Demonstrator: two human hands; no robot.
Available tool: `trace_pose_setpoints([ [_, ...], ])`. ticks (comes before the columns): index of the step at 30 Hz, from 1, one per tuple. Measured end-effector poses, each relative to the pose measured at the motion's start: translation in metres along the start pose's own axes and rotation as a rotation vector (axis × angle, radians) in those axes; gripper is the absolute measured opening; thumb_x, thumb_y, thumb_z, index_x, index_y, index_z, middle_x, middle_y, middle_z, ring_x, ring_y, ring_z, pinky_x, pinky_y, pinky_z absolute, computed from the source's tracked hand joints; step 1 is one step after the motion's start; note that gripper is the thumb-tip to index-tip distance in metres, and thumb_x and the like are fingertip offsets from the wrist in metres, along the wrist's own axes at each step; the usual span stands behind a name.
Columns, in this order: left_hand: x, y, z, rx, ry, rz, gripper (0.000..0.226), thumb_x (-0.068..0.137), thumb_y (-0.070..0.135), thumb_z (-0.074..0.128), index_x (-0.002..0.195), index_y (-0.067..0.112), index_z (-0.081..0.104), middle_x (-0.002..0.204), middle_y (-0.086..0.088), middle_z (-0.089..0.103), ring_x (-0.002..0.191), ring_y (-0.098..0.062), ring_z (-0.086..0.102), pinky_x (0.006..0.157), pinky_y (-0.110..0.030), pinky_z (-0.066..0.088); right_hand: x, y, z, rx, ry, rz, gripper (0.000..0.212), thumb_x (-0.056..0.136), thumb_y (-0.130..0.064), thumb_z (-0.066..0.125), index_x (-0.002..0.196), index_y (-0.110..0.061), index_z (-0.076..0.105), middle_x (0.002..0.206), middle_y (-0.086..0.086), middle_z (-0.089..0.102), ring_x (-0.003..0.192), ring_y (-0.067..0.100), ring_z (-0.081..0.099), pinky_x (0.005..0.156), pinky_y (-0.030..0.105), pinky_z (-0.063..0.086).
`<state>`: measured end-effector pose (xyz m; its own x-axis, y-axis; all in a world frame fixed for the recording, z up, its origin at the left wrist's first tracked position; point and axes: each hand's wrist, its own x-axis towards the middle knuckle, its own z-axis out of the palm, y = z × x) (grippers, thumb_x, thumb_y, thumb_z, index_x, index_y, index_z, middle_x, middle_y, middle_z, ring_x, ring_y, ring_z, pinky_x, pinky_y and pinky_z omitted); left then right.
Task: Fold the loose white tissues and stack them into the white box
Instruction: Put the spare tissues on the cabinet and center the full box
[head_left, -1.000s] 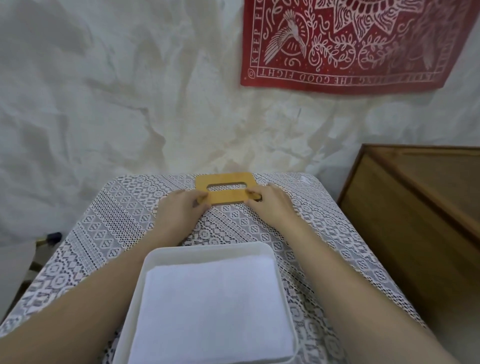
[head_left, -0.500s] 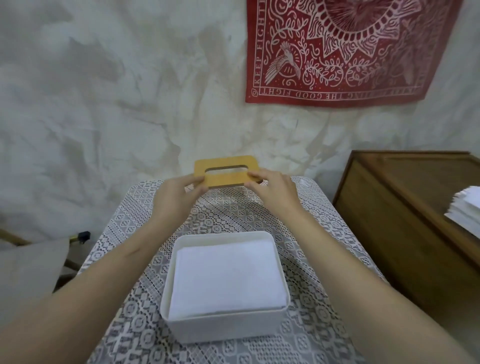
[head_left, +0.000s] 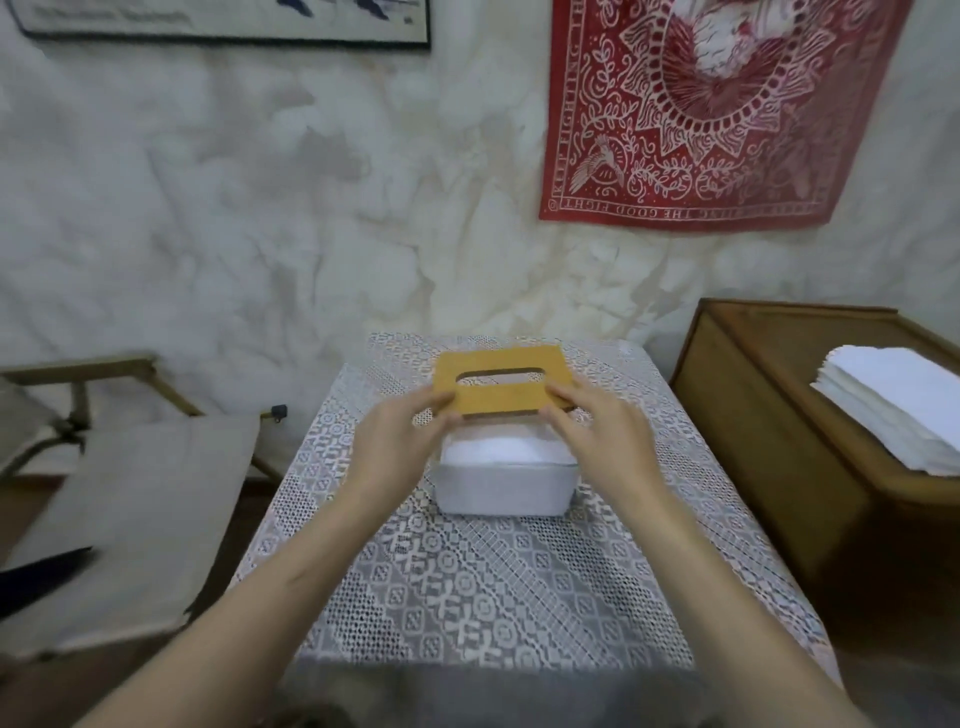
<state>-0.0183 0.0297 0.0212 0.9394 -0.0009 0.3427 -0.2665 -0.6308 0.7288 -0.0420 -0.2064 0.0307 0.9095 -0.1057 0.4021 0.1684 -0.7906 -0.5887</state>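
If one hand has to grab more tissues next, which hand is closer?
Probably the right hand: the tissue stack lies on the wooden cabinet on its side; the left hand would have to cross the white box. Both hands grip the wooden lid, so it must let go first.

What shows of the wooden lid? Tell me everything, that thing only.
The lid is a flat, tan, wood-looking rectangle with rounded corners and one long rounded slot through its middle. It is held over the far part of the white box, not seated on it. The left hand and right hand pinch its near corners.
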Motion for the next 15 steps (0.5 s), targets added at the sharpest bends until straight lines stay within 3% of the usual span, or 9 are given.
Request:
trace_pose_setpoints([
  [5,-0.027,-0.004,-0.004,-0.002,-0.023,0.011,0.037,0.093,0.036,0.074,0.129,0.028,0.073,0.141,0.005,0.064,0.132,-0.013,0.058,0.098,-0.023,0.037,-0.030,-0.002,-0.002,0.000,-0.017,0.029,0.040,0.094,-0.045,0.068,0.133,-0.034,0.067,0.149,-0.005,0.055,0.131,0.015,0.056,0.103,0.033,0.042],
  [10,-0.035,-0.005,-0.005,0.059,-0.051,0.021,0.037,0.095,0.038,0.071,0.131,0.028,0.071,0.134,0.008,0.069,0.123,-0.016,0.061,0.090,-0.029,0.042,-0.041,-0.004,-0.002,-0.035,-0.031,0.031,0.042,0.095,-0.047,0.065,0.134,-0.034,0.066,0.148,-0.005,0.056,0.127,0.019,0.059,0.101,0.037,0.045],
  [15,-0.038,-0.007,-0.001,0.050,-0.078,0.009,0.040,0.096,0.037,0.071,0.134,0.028,0.069,0.141,0.008,0.064,0.127,-0.014,0.059,0.104,-0.037,0.046,-0.046,-0.001,0.000,-0.065,-0.050,0.042,0.042,0.095,-0.049,0.064,0.134,-0.032,0.066,0.149,-0.006,0.055,0.128,0.019,0.059,0.104,0.041,0.045],
])
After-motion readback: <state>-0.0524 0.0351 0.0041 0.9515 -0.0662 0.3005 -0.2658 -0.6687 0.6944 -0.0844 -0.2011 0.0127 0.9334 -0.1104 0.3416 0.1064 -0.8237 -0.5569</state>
